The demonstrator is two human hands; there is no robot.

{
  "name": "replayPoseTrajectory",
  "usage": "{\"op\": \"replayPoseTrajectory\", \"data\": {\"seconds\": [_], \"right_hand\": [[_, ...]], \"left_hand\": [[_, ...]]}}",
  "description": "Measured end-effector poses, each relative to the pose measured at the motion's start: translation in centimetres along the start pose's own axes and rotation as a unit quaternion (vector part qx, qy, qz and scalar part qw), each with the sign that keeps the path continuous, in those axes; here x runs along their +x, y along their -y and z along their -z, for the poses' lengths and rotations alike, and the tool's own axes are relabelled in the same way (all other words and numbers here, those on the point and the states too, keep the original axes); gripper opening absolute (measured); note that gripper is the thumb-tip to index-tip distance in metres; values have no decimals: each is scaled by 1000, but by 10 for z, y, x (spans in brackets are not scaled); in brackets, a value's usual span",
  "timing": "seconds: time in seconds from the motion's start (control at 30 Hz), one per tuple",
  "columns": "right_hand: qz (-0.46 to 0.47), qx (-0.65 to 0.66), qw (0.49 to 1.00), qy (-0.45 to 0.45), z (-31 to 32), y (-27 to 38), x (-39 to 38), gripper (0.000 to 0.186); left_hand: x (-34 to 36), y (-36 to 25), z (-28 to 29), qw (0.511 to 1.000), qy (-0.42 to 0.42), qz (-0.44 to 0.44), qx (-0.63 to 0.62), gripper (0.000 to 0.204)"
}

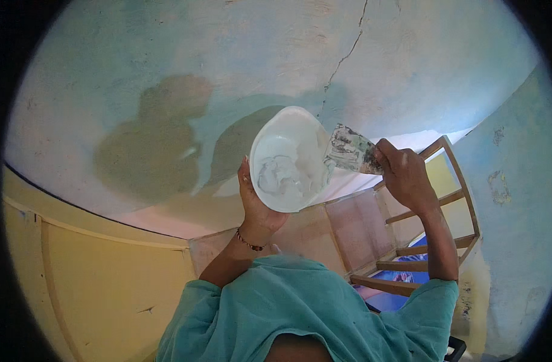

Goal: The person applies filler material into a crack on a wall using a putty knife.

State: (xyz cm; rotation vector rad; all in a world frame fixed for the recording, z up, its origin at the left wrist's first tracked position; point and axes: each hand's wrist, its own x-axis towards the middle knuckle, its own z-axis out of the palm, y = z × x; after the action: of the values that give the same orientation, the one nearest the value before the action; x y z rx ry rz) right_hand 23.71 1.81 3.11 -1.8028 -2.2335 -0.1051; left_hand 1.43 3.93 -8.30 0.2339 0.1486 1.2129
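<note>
My left hand (pixel 258 202) grips a white plastic bowl (pixel 297 127) from its left side and underneath, tilted so that its inside shows. White paste (pixel 279 178) is smeared over the lower part of the bowl's inside. In my right hand (pixel 407 175) is a putty knife (pixel 353 148), its wide blade crusted with white and dark residue. The blade's edge reaches the bowl's right rim; whether it touches the rim I cannot tell. My right fingers are wrapped round the knife's handle end, which they hide.
A pale blue-green plastered wall (pixel 258 54) rises ahead, with a thin dark crack (pixel 346 57) running down behind the bowl. To the right stands a wooden ladder-like frame (pixel 469 208), close to my right forearm. Yellow panels (pixel 113 271) fill the lower left. A blue patterned cloth (pixel 402 295) lies low at right.
</note>
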Motion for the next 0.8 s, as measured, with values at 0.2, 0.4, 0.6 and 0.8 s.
{"op": "replayPoseTrajectory", "data": {"seconds": [0.2,0.4,0.6,0.8], "right_hand": [[-40,73,996,34,-4,4,-8,15],[-65,166,981,70,-9,9,-15,17],[-57,105,992,47,5,14,-13,15],[7,-75,997,10,12,12,4,14]], "left_hand": [[5,-2,-4,1000,-19,6,-13,59],[9,5,-10,997,-59,-47,19,55],[2,9,-8,998,-32,-50,20,55],[-4,8,-8,995,-34,-69,67,59]]}}
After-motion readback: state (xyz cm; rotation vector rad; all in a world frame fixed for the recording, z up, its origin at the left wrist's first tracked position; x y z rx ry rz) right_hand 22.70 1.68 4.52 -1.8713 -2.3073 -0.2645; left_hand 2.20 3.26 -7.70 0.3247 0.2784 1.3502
